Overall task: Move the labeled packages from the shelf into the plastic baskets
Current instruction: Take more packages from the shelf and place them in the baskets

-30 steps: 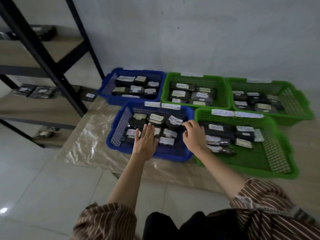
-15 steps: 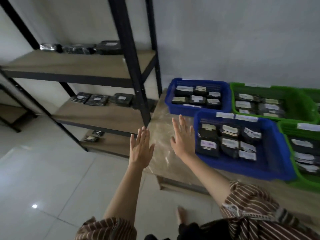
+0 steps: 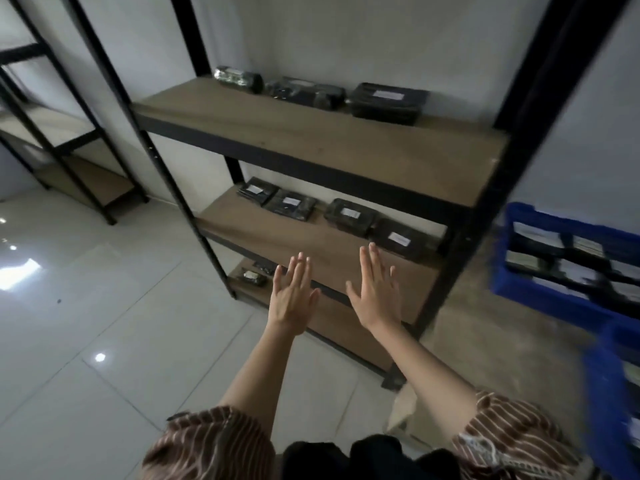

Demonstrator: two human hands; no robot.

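Black metal posts and brown wooden boards make the shelf that stands in front of me, against a pale wall. A second shelf unit of the same kind stands further to the left, on the glossy white floor tiles. At the right edge I see a blue plastic basket, blurred, with labeled packages already inside it, and the corner of another blue basket nearer to me.

On the top board lie three dark packages: a large flat one with a white label at the right, a crumpled one in the middle, and a shiny one at the left. On the middle board four labeled packages lie in a row near the back: two flat ones at the left, touching each other, then a thicker one, and the last one just beside the right post. On the lowest board there is a small package near the left post; I cannot tell more about it.

My left hand and my right hand are both stretched out in front of the middle board, flat and wide, with the fingers straight and close together. They hold nothing and touch nothing. The fingertips of my right hand are near the last package on the middle board. My striped sleeves show at the bottom.
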